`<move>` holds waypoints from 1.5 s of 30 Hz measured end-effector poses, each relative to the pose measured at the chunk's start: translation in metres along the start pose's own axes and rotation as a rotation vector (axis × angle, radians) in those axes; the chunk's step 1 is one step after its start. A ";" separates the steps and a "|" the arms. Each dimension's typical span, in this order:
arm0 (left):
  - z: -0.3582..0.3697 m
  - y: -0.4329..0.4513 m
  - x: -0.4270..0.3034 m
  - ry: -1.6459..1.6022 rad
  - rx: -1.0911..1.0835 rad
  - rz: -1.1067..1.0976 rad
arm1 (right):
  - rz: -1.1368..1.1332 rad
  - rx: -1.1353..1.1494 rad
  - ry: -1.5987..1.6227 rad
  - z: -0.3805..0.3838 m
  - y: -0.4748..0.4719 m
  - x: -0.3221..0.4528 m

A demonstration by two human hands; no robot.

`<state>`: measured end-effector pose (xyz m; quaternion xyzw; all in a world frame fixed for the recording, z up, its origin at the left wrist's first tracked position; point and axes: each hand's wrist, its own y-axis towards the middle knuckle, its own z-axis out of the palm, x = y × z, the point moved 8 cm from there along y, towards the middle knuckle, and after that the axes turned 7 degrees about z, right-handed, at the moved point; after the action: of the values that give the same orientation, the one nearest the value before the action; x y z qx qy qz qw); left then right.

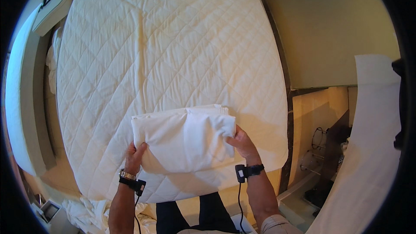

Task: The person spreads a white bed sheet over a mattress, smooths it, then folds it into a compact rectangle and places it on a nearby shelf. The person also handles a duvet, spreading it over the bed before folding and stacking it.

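A folded white sheet point(185, 143) is held level over the near end of a bed. My left hand point(135, 157) grips its left edge, thumb on top. On the right edge, my right hand point(242, 143) pinches the cloth with the thumb pressed into it, and creases run out from there. Several folded layers show along the sheet's far side. Beneath it spreads a white quilted mattress pad point(182, 55) with a long raised wrinkle left of its middle. The fingers under the sheet are hidden.
A long white padded bench point(29, 104) runs along the left. Crumpled white linen point(87, 213) lies on the floor at lower left, near a small box point(50, 209). On the right are a dark bed-frame edge point(286, 104), a wall panel point(328, 32) and hanging white cloth point(360, 156).
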<state>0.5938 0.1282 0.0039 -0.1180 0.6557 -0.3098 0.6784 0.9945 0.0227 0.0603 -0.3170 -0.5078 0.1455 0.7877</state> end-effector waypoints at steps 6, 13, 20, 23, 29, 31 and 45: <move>0.004 -0.012 -0.003 0.000 0.184 -0.040 | 0.298 0.012 0.164 -0.030 0.014 -0.054; 0.004 -0.040 0.013 0.126 0.293 -0.179 | 0.405 0.113 -0.136 -0.009 -0.009 -0.073; -0.008 -0.045 0.050 0.055 0.064 -0.111 | 0.365 0.003 -0.171 -0.020 -0.009 -0.100; 0.002 -0.048 0.048 0.087 0.029 -0.176 | 0.412 -0.084 -0.378 -0.034 -0.010 -0.101; -0.003 -0.052 0.076 0.038 -0.085 -0.059 | 0.543 -0.221 -0.607 -0.035 -0.012 -0.098; -0.002 -0.060 0.066 0.111 -0.119 -0.050 | 0.433 -0.213 -0.490 -0.011 -0.016 -0.065; 0.058 -0.109 -0.080 0.941 -0.409 0.742 | -0.583 -0.788 -0.994 0.040 -0.079 0.014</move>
<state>0.6249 0.0748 0.1374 0.1388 0.9270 0.0588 0.3433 0.9582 -0.0152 0.1328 -0.3256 -0.8875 -0.1391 0.2950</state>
